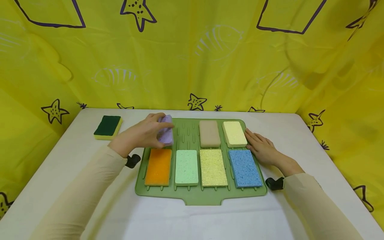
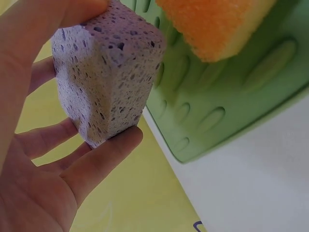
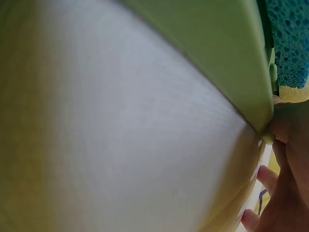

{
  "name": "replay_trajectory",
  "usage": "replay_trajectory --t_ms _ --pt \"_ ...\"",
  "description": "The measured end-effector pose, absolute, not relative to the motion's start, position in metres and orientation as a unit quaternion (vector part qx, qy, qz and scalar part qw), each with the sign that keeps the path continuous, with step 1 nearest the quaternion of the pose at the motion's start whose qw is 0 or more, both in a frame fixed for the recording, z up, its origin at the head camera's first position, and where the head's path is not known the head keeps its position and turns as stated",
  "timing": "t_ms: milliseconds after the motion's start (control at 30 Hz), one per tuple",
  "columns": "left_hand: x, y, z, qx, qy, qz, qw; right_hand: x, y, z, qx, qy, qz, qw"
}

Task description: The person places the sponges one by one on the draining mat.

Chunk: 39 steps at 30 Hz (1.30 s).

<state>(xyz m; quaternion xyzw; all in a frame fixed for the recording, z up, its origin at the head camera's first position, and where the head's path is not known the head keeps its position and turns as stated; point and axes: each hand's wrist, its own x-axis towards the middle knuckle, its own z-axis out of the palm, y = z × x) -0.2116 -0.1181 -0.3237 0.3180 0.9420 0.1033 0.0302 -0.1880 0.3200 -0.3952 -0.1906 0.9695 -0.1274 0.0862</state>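
My left hand (image 1: 141, 133) grips a purple porous sponge (image 1: 168, 136) above the back left of the green mat (image 1: 202, 199). In the left wrist view, thumb and fingers hold the purple block by its edges, clear of the mat. Against the mat's right edge rests my right hand (image 1: 264, 149), its fingers fairly straight, beside a cream sponge (image 1: 234, 134) and a blue sponge (image 1: 245, 168). An orange sponge (image 1: 158, 167), a mint sponge (image 1: 186, 167) and a yellow sponge (image 1: 213, 167) lie along the front row. Behind the yellow one is a beige sponge (image 1: 209, 134).
On the white table (image 1: 168, 223), left of the mat, lies a green-and-yellow scouring sponge (image 1: 108, 127). A yellow curtain (image 1: 180, 50) with starfish and fish drawings hangs behind and at both sides. The mat has a tab at its front.
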Motion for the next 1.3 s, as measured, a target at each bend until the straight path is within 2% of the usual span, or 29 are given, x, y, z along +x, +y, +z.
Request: replay_trajectory --t_ms 467,900,1300 --pt "-0.223 -0.096 -0.328 0.331 0.937 0.101 0.048 -0.189 0.321 -0.398 -0.19 0.97 -0.126 0.086" --pt "-0.233 -0.077 -0.332 0.318 0.94 0.076 0.095 -0.188 0.321 -0.396 -0.191 0.969 -0.132 0.087" --pt "-0.239 -0.059 -0.331 0.326 0.937 0.069 0.107 -0.189 0.321 -0.395 -0.189 0.969 -0.132 0.092"
